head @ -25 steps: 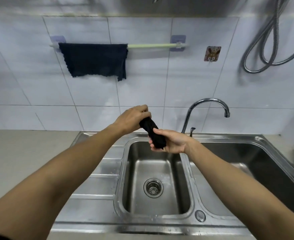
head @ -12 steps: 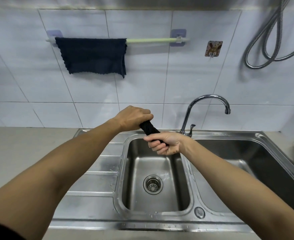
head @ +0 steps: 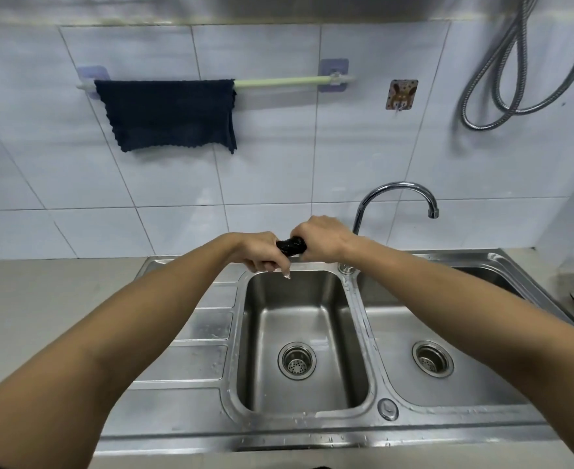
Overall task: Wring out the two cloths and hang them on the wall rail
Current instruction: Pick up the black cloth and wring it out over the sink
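head view. item: second cloth, black, twisted into a tight roll, held over the back edge of the sink, above the left basin, probably so that squeezed water falls toward the drain. left hand: fingers curled tight around the roll's left end. right hand: fist clenched on the right end, just in front of the tap. hands nearly touching, knuckles up, a wringing hold. item: first cloth, dark, draped over the left end of the wall rail; right end of rail bare, presumably for the second.
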